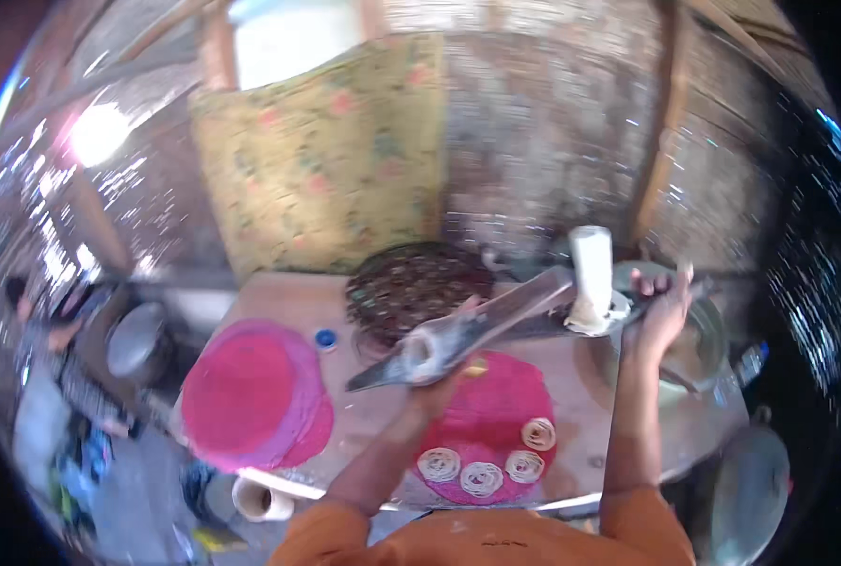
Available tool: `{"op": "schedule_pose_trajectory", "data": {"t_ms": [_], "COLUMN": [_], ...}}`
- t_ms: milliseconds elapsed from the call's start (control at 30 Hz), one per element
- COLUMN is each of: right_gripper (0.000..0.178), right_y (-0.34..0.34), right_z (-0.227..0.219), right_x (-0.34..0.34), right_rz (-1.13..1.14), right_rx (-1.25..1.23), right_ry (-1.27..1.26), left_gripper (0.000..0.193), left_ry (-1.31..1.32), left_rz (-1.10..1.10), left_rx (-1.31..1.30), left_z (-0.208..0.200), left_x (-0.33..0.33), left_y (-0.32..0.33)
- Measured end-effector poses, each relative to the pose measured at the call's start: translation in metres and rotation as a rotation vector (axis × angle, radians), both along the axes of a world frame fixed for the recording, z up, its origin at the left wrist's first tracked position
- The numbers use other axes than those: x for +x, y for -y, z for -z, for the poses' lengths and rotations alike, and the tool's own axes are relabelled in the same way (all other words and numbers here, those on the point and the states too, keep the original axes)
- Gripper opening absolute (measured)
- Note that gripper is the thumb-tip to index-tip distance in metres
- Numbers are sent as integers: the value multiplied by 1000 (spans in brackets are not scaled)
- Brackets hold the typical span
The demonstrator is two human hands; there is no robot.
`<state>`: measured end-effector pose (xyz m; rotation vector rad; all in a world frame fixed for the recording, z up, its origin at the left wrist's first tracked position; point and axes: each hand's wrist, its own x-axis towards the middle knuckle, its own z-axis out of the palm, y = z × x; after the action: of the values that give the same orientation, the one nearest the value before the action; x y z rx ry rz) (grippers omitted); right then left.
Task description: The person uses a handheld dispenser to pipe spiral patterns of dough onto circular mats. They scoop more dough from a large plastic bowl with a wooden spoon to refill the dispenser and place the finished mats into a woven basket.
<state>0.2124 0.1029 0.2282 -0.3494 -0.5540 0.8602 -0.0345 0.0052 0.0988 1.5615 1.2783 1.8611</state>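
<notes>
The left hand (447, 382) has its grip wrapped round the middle of a long grey tool (487, 325), close beside the hollow round end that faces up from it; the tool slants across the grip, its tapered end low to the left and its other end raised to the right, above the tabletop (576, 424) and the far edge of a pink round mat (487, 406) bearing four white coils (482, 479). That forearm angles up and rightward from the lower edge. The right forearm rises nearly straight, the right hand (664, 316) bent at the wrist near a bowl (720, 344), fingers upward. An upright white cylinder (591, 269) is just left of it; blur hides whether this grip is closed on the dark bar (636, 313) there.
</notes>
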Motion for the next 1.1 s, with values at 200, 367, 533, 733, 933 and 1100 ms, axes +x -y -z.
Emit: {"op": "schedule_pose_trajectory", "data": {"t_ms": [200, 367, 533, 733, 933, 1100], "right_gripper": [44, 27, 26, 26, 26, 29], "right_y": [2, -129, -130, -115, -45, 9], "right_z": [99, 185, 138, 89, 13, -20], "right_x": [28, 250, 219, 216, 259, 211], "right_rz": [-681, 1055, 589, 406, 210, -48], "right_rx": [-330, -386, -477, -356, -138, -232], "right_ry": [831, 2410, 2541, 2581, 2502, 2146], "left_gripper": [24, 26, 40, 45, 37, 28], "left_ry": [866, 55, 237, 89, 564, -284], "left_rz": [375, -317, -353, -424, -119, -294], "left_rx": [535, 202, -136, -5, -493, -238], "left_z": [-68, -76, -59, -9, 32, 1], "left_x": [-26, -92, -94, -98, -92, -58], "left_y": [-4, 59, 84, 62, 71, 30]}}
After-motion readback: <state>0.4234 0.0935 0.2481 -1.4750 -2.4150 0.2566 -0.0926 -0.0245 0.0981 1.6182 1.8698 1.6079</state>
